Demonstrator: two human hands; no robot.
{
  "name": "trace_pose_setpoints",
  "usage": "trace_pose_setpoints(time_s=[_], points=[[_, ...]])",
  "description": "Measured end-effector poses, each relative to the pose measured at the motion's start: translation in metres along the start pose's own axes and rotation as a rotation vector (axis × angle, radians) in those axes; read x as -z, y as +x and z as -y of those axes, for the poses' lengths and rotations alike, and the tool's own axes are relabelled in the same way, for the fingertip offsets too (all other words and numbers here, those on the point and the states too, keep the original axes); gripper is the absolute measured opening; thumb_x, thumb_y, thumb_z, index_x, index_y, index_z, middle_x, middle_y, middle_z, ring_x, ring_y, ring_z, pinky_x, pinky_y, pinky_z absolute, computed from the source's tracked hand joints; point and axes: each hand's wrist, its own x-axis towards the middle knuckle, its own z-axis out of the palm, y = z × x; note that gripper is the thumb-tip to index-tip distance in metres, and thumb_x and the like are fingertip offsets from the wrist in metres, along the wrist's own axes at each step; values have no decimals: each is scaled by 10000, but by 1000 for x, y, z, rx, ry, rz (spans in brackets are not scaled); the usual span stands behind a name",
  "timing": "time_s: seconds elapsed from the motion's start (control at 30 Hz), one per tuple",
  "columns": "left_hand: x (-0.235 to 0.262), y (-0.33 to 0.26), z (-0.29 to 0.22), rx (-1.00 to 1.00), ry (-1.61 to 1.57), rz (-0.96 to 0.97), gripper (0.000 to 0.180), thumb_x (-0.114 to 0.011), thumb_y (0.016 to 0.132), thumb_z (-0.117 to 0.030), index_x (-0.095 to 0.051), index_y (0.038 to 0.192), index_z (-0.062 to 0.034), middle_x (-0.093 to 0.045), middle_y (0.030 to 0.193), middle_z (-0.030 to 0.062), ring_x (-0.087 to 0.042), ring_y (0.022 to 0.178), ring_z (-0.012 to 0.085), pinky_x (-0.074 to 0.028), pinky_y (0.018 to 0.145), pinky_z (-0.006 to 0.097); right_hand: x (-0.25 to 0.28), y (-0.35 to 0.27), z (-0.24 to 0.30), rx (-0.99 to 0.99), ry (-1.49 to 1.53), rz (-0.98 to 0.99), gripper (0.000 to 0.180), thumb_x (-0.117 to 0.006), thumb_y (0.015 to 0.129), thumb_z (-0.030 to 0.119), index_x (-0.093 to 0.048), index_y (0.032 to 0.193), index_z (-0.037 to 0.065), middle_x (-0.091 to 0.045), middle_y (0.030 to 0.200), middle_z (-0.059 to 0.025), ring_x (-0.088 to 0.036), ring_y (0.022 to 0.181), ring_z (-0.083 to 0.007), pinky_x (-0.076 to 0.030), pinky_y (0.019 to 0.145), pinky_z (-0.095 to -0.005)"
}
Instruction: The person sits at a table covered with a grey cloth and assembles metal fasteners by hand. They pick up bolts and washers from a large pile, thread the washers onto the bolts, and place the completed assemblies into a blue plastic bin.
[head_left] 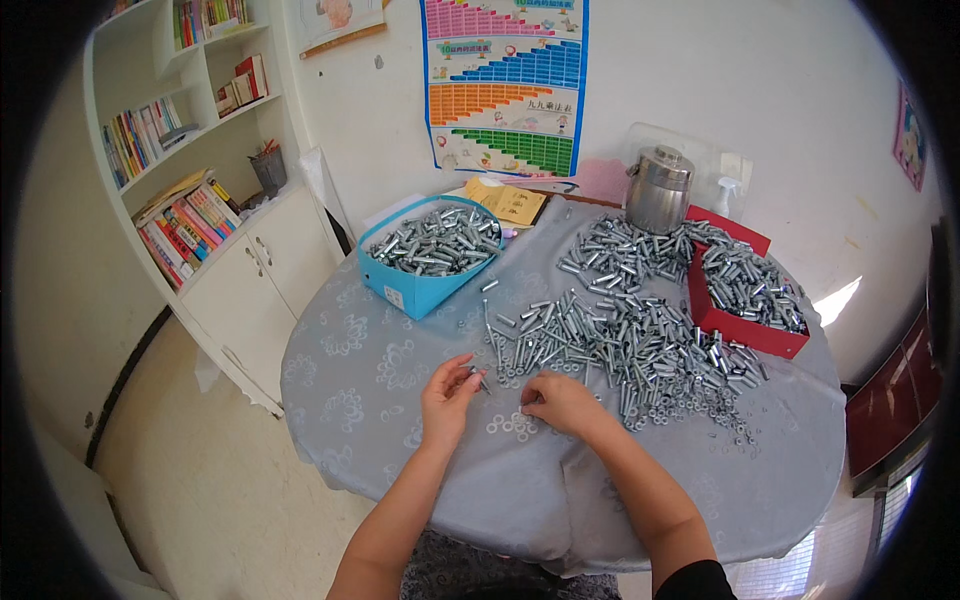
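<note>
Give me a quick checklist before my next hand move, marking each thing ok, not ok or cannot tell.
1. Left hand has hold of a part: ok, a thin metal piece shows at the fingertips.
2. Right hand has hold of a part: cannot tell, its fingertips are bent down beside the washers.
3. Washers close by: ok, a small group lies on the cloth between the forearms.
4. Blue box upright: ok, filled with metal parts.
5. All parts boxed: not ok, a loose heap lies beside the red box.
</note>
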Motion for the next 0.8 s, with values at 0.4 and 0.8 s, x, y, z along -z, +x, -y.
trace_pose_setpoints(time_s=[0.4,0.8], points=[[5,-2,-5,201,-151,-72,198,-549,830,-44,-570,1014,25,-615,922,135,-610,747,172,-532,692,285,-12,9,-3,-158,643,-79,131,-647,744,92,-582,836,25,-626,821,-64,-605,757,-146,-463,666,-252],[10,-3,-1,436,-349,-29,211,-582,825,-103,-551,977,41,-608,901,170,-624,771,215,-539,658,286,-17,15,3,-110,1065,-153,168,-634,786,104,-602,909,-7,-624,824,-49,-590,780,-113,-462,709,-227]])
